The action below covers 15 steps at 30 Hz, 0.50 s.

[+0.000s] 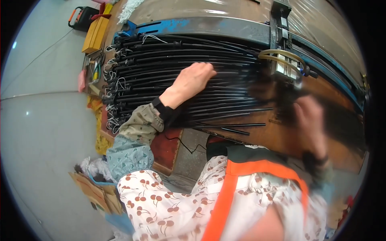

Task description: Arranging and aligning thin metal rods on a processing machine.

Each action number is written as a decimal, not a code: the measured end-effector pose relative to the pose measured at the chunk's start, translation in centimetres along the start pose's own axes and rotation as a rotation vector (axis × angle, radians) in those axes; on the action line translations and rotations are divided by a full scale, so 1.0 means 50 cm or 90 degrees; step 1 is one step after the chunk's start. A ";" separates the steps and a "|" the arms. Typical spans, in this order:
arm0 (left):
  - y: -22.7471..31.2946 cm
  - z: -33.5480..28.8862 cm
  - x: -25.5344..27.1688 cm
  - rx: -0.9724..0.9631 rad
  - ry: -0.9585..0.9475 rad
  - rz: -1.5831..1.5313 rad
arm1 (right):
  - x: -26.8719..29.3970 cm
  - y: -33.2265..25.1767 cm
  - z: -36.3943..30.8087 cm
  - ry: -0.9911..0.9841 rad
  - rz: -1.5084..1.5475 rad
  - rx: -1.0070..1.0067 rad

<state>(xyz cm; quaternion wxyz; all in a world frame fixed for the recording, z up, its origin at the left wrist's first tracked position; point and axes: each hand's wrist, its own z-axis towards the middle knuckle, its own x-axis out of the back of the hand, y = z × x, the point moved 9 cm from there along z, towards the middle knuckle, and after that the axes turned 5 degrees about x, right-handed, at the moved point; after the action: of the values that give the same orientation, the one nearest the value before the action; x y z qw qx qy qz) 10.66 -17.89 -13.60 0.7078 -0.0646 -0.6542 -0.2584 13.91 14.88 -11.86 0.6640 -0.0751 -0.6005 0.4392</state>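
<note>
My left hand (195, 79) is closed above a wide row of slim black rods (161, 66), its fingers curled downward. What it grips, if anything, is hidden beneath the fingers. The rods lie side by side, with white cord loops (120, 83) at their left ends. My right hand (310, 120) is smeared by motion, below a small metal clamp-like machine part (287, 64) with yellowish hoses (281, 52). Its fingers cannot be read. A dark blur (337, 116) spreads beside that hand. Two short black rods (237, 131) lie apart at the near edge.
A blue metal rail (201, 29) runs behind the rods on the brown worktable (241, 120). Clear plastic film (321, 20) covers the surface beyond. Left of the table are a yellow box (95, 34), a black case (82, 18) and hand tools (96, 70). Cardboard (96, 188) stands at lower left.
</note>
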 end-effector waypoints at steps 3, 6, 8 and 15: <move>0.103 0.033 -0.010 -0.069 -0.026 -0.035 | -0.024 -0.004 0.015 -0.098 0.044 -0.051; 0.256 0.080 -0.007 -0.110 -0.013 -0.062 | -0.007 -0.024 0.034 -0.074 0.090 -0.019; 0.323 0.104 -0.005 -0.127 -0.013 -0.078 | 0.004 -0.007 0.017 -0.073 0.041 -0.069; 0.419 0.120 0.031 -0.184 -0.015 -0.074 | 0.051 0.020 -0.077 0.286 0.247 -0.031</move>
<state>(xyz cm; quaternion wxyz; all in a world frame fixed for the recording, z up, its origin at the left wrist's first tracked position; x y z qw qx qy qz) 14.73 2.22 -6.13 0.6672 -0.1311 -0.6212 -0.3895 16.49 18.84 -11.65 0.6817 -0.2997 -0.4233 0.5159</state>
